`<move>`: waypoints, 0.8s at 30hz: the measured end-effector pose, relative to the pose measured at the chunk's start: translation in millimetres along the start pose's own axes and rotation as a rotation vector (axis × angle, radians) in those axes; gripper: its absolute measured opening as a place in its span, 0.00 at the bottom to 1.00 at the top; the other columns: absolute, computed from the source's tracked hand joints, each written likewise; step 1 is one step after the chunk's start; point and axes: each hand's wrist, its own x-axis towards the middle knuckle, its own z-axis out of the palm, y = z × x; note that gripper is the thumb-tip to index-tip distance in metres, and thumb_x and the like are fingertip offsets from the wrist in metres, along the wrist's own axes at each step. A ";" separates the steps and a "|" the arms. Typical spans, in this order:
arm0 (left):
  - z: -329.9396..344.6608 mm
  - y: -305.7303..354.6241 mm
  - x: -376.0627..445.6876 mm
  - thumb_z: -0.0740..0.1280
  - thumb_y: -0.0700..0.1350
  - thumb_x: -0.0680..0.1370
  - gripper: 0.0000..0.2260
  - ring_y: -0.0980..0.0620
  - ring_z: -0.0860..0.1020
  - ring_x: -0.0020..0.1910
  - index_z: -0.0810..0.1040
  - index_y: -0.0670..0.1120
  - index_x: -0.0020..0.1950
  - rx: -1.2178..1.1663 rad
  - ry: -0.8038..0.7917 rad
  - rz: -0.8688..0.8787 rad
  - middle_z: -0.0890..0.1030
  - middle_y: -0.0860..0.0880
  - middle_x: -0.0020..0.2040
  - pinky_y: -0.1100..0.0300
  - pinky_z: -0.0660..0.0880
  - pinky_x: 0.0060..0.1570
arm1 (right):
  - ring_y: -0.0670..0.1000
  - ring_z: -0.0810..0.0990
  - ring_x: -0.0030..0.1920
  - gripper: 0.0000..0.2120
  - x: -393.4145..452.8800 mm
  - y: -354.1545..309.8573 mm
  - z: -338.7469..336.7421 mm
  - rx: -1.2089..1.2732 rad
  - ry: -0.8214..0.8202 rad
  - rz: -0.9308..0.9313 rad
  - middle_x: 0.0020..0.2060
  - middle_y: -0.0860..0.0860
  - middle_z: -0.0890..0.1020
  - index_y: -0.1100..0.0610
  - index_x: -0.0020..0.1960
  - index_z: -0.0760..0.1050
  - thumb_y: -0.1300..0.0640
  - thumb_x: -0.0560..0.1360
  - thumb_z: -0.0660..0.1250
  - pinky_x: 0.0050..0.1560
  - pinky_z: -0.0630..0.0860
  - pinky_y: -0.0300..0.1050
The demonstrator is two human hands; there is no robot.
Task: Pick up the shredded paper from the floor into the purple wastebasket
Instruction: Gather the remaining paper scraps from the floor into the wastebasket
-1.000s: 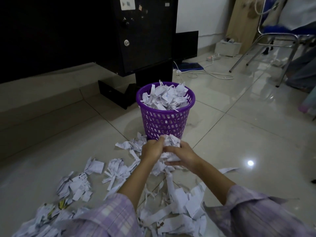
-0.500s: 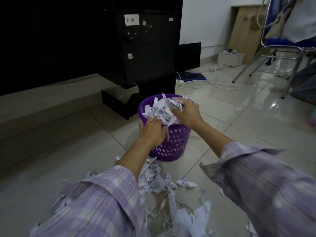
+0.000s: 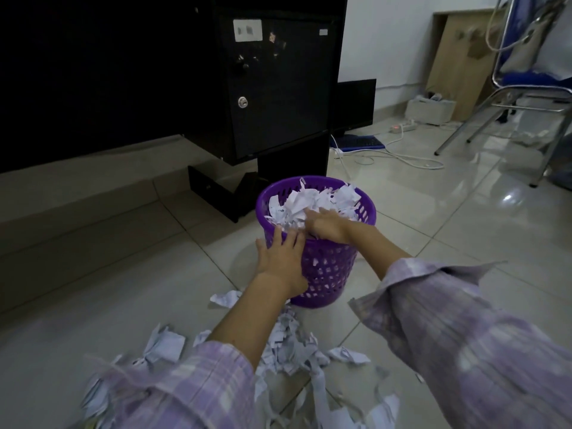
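While glossy pale floor tiles (image 3: 464, 230) spread around, my left hand (image 3: 283, 258) lies flat-fingered against the purple wastebasket (image 3: 328, 274); my right hand (image 3: 328, 224) presses shredded paper (image 3: 309, 202) inside, fingers relaxed; more scraps (image 3: 288, 345) litter the floor before a black cabinet (image 3: 278, 88).

Purple wastebasket (image 3: 328, 274), white shredded paper (image 3: 309, 205), lilac plaid sleeves (image 3: 464, 335), black cabinet (image 3: 278, 88), pale glossy floor tiles (image 3: 448, 218).

One purple wastebasket (image 3: 328, 274), two hands, one chair (image 3: 526, 97), one power strip (image 3: 404, 127), countless paper shreds (image 3: 288, 342)
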 end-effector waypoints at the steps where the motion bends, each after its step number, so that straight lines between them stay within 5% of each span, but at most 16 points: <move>1: -0.4 0.2 0.0 0.64 0.51 0.76 0.41 0.42 0.39 0.77 0.38 0.46 0.78 0.001 -0.010 0.001 0.42 0.47 0.79 0.37 0.50 0.72 | 0.58 0.54 0.76 0.33 -0.7 -1.5 -3.5 0.079 -0.040 -0.021 0.75 0.54 0.61 0.50 0.76 0.59 0.37 0.74 0.50 0.74 0.50 0.58; 3: -2.0 0.9 -0.5 0.65 0.52 0.76 0.42 0.41 0.39 0.77 0.38 0.46 0.78 0.003 -0.018 0.003 0.42 0.47 0.79 0.38 0.52 0.72 | 0.54 0.64 0.71 0.25 -6.0 -3.6 -8.2 0.003 -0.076 -0.066 0.68 0.53 0.69 0.55 0.73 0.63 0.46 0.80 0.50 0.70 0.57 0.45; 5: -3.9 1.7 -0.9 0.65 0.52 0.75 0.43 0.41 0.40 0.77 0.38 0.46 0.78 -0.005 -0.018 0.007 0.43 0.47 0.79 0.39 0.55 0.72 | 0.57 0.66 0.70 0.21 -7.3 1.1 -8.1 -0.031 -0.096 0.011 0.71 0.56 0.67 0.56 0.75 0.59 0.56 0.83 0.51 0.68 0.61 0.47; 7: -4.0 1.6 -0.7 0.65 0.51 0.75 0.43 0.41 0.40 0.77 0.39 0.46 0.78 -0.029 -0.023 0.006 0.43 0.47 0.79 0.41 0.57 0.72 | 0.60 0.67 0.70 0.22 -6.2 8.8 -6.3 -0.102 -0.025 0.032 0.71 0.58 0.67 0.53 0.74 0.59 0.54 0.82 0.56 0.67 0.64 0.53; 12: -3.2 3.5 -1.2 0.65 0.52 0.76 0.44 0.41 0.38 0.77 0.37 0.46 0.78 -0.037 -0.030 -0.011 0.41 0.47 0.79 0.44 0.60 0.72 | 0.58 0.72 0.64 0.16 1.6 4.7 -2.4 -0.219 0.147 0.059 0.64 0.55 0.75 0.49 0.63 0.77 0.58 0.77 0.64 0.64 0.71 0.54; 18: -4.3 3.7 -1.3 0.64 0.54 0.76 0.43 0.42 0.37 0.77 0.36 0.46 0.78 -0.031 -0.037 -0.017 0.41 0.47 0.79 0.45 0.64 0.69 | 0.59 0.78 0.56 0.14 12.9 -3.0 8.8 -0.211 0.197 0.190 0.57 0.61 0.78 0.65 0.60 0.73 0.59 0.77 0.61 0.46 0.71 0.46; 24: -4.2 3.3 -2.3 0.64 0.53 0.76 0.42 0.42 0.37 0.77 0.37 0.47 0.78 -0.066 -0.038 -0.013 0.41 0.48 0.79 0.45 0.63 0.70 | 0.62 0.75 0.62 0.17 14.1 -4.9 0.5 -0.150 0.023 0.214 0.61 0.60 0.77 0.62 0.63 0.75 0.54 0.77 0.64 0.61 0.72 0.55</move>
